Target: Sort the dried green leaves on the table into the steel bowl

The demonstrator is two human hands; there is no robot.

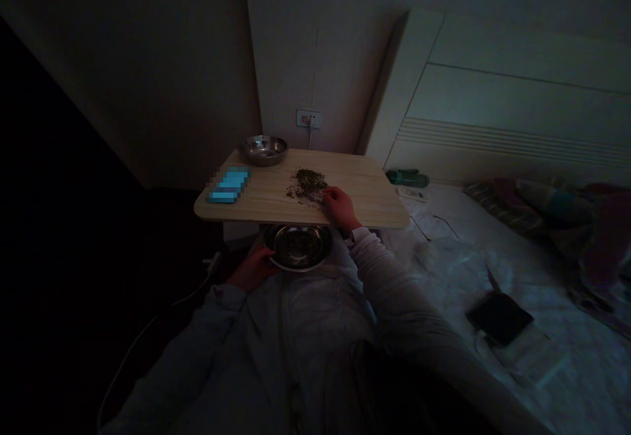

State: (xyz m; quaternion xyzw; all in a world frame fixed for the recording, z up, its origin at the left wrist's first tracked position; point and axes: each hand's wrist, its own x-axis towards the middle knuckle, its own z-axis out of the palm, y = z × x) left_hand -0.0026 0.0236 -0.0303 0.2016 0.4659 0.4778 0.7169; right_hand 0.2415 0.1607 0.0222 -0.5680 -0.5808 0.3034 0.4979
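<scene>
My left hand (254,268) grips the left rim of a shiny metal bowl (298,265), held over my lap just below the table's front edge. Some dark bits seem to lie inside it, too dim to name. On the small wooden table (355,172), a loose pile of small dark green-brown grains or dried bits (308,182) is spread out. My right hand (340,207) rests at the pile's lower right edge, fingers closed in a pinch. What lies between those fingertips, if anything, is too small to make out.
A second metal bowl (263,151) stands at the table's back left, with a lit phone (229,185) before it. A wall socket (308,118) with a plug is behind. On the bed at right lie a green bottle (408,177), glasses and a dark tablet-like object (500,318).
</scene>
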